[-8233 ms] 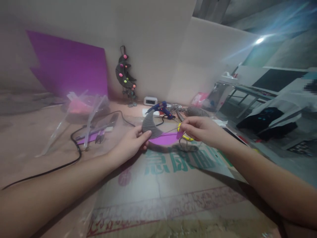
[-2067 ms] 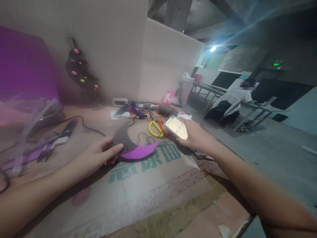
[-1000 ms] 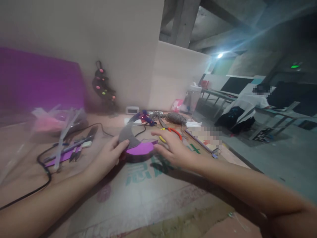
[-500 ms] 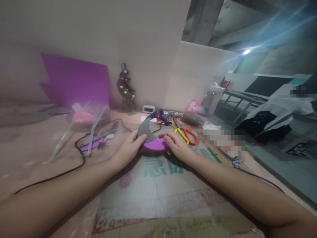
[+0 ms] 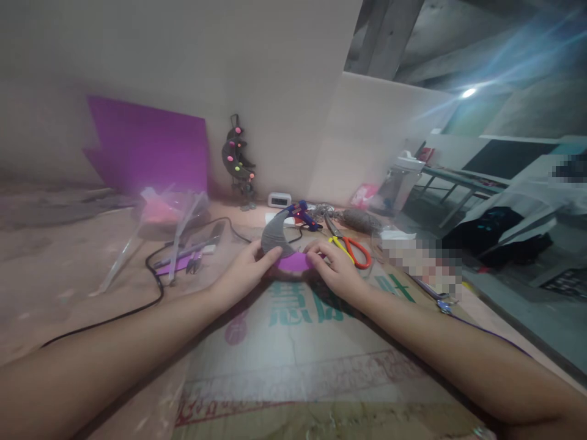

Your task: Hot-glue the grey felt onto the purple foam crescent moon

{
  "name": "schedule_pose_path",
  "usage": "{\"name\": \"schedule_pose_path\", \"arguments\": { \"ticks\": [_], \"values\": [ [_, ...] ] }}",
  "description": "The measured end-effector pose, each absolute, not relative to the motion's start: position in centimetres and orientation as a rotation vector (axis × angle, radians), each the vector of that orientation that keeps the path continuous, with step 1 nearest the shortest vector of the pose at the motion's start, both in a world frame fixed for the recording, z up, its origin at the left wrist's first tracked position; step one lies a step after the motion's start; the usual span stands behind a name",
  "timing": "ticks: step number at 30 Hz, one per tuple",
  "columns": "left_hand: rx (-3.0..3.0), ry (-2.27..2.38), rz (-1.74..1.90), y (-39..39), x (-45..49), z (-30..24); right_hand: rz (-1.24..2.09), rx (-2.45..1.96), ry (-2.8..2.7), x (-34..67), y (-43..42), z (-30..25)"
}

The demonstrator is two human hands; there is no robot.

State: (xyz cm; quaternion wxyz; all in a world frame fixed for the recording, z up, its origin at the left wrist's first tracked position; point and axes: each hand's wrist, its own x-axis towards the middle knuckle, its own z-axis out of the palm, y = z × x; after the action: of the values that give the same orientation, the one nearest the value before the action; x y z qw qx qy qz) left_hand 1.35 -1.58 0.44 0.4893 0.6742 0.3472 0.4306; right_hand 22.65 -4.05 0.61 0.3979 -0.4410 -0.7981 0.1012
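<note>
The crescent [image 5: 275, 237], grey-wound with a purple section, is held over the printed sheet [image 5: 321, 360] near the middle of the table [image 5: 151, 406]. The left hand [image 5: 250, 266] is nearly closed, thumb uppermost, gripping the grey section. The right hand [image 5: 338, 267] is curled and appears to pinch the purple end. Scissors [image 5: 359, 252] lie beside it; a glue gun [image 5: 306, 216] lies towards the rear edge.

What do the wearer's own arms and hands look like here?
The left hand and right hand are bare, without gloves. The left forearm and right forearm are uncovered too, with no watch, bracelet or sleeve in sight. Details as fine as nails are too small to tell.
</note>
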Motion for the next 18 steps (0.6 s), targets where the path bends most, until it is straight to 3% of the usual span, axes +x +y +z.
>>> {"name": "schedule_pose_path", "arguments": {
  "ticks": [8,18],
  "values": [
    [1.628,0.858,0.996,-1.26,1.29,-0.26,0.291,-1.17,-2.006,22.64,-3.92,0.36],
    [1.552,0.884,0.91,-1.19,1.39,0.05,0.44,-1.155,-1.602,23.03,-3.97,0.83]
  ]
}}
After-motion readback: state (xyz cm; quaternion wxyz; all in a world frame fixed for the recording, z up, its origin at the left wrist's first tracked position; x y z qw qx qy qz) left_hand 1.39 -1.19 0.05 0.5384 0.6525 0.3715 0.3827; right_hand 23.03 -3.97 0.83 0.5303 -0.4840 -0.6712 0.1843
